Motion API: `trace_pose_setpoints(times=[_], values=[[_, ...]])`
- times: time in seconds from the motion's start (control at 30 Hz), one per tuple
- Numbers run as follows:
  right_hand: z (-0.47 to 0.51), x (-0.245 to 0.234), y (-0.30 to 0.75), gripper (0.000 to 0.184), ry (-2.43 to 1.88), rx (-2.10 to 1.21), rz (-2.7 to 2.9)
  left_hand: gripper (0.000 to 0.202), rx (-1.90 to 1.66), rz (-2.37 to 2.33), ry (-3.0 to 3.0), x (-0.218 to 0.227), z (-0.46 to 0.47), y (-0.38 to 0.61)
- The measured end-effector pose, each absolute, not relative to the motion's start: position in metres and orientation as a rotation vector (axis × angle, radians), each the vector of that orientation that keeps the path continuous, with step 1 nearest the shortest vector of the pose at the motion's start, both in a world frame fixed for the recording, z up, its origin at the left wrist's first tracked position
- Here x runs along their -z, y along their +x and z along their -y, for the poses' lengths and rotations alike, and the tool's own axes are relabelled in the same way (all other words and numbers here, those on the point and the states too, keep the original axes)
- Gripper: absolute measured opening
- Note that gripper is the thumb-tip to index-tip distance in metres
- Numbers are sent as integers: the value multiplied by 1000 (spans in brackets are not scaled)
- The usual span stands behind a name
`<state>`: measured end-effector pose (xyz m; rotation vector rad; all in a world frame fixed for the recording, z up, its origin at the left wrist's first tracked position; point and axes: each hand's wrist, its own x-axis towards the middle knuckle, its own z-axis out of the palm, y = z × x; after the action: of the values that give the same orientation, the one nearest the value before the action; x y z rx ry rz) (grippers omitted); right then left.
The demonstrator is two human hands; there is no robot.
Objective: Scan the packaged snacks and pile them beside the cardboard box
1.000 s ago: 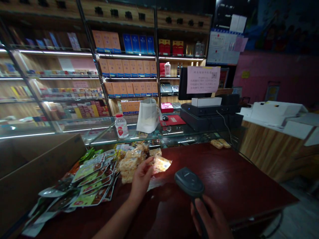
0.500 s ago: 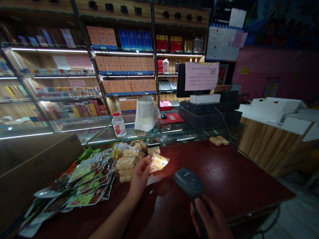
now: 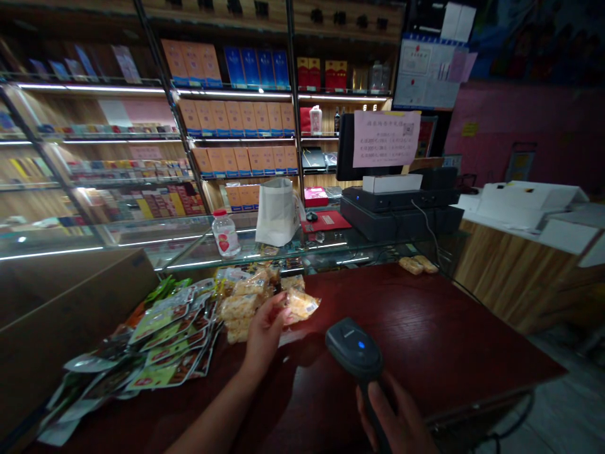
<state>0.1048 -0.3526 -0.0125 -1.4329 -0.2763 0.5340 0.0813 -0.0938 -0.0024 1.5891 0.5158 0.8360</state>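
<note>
Between the fingers of my left hand (image 3: 265,331) is a clear-wrapped snack packet (image 3: 301,306), pale yellow inside, with a small label facing right. My right hand (image 3: 394,410) is wrapped round the handle of a dark grey barcode scanner (image 3: 354,348). A blue light glows on top of the scanner, and its head points toward the packet without touching it. Just behind and left of my left hand sits a pile of similar wrapped snacks (image 3: 241,308). Further left lie several green and brown flat snack pouches (image 3: 172,343), overlapping one another.
A cardboard box (image 3: 75,296) stands at the left. Beyond the dark red table (image 3: 454,334), a glass counter holds a red-capped bottle (image 3: 225,234), a white bag (image 3: 275,214) and a cash register (image 3: 397,211). Two wrapped snacks (image 3: 418,265) lie at the table's far right.
A blue light now shows on the barcode scanner, which has shifted slightly left. The packet stays in my left hand at nearly the same spot.
</note>
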Motion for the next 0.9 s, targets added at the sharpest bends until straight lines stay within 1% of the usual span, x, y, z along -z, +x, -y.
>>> trace_pose_setpoints(times=[0.13,0.3,0.43,0.6,0.7,0.8,0.9], values=[[353,13,105,62,-1446,-523,250,54,-837,-508,1625,1,94,81],[344,10,108,55,-1439,-463,332,61,-812,-541,1556,3,94,82],[337,9,108,59,-1419,-472,385,61,-838,-542,1547,3,92,83],[338,13,109,58,-1421,-457,351,54,-859,-527,1651,2,87,81],[339,15,111,59,-1393,-458,316,54,-883,-524,1673,-1,83,82],[339,15,114,60,-1350,-499,293,52,-856,-526,1671,-13,73,89],[340,13,116,61,-1320,-521,256,43,-805,-586,1672,-30,61,103]])
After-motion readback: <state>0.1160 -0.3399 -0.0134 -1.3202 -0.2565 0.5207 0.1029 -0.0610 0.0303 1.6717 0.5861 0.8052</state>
